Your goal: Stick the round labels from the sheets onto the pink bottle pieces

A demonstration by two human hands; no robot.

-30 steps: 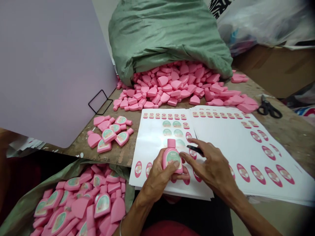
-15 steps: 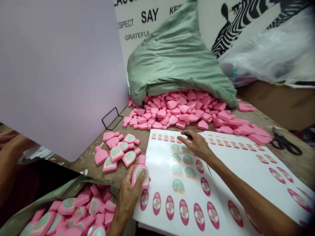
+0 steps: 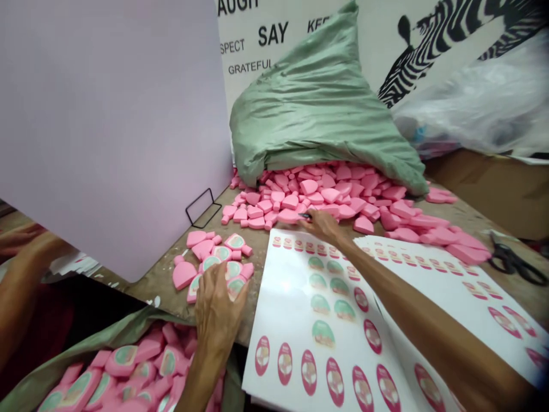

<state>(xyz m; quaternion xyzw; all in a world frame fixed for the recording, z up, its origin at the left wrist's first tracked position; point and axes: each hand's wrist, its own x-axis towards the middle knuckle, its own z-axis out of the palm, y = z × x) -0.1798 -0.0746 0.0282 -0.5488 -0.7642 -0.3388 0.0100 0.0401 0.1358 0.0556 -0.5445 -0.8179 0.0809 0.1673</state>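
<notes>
My left hand [image 3: 218,312] lies over a labelled pink bottle [image 3: 235,285], fingers curled on it, at the near edge of a small group of labelled pink bottles [image 3: 201,260] on the wooden table. My right hand [image 3: 322,225] is stretched forward to the heap of plain pink bottles [image 3: 338,194] spilling from a green sack [image 3: 326,114]. It pinches a small dark tool [image 3: 305,216] that touches the heap's front bottles. My right forearm crosses the sticker sheets [image 3: 295,297], which carry green and pink oval labels.
A lilac board [image 3: 107,126] on a wire stand [image 3: 201,207] blocks the left. An open green sack [image 3: 124,360] of labelled bottles sits below the table edge. Scissors [image 3: 512,260] lie far right. Another person's hand [image 3: 21,243] shows at the left edge.
My left hand carried the labelled bottle left off the sheets to the small group. My right hand reached forward from the sheets to the heap. The view tilted up.
</notes>
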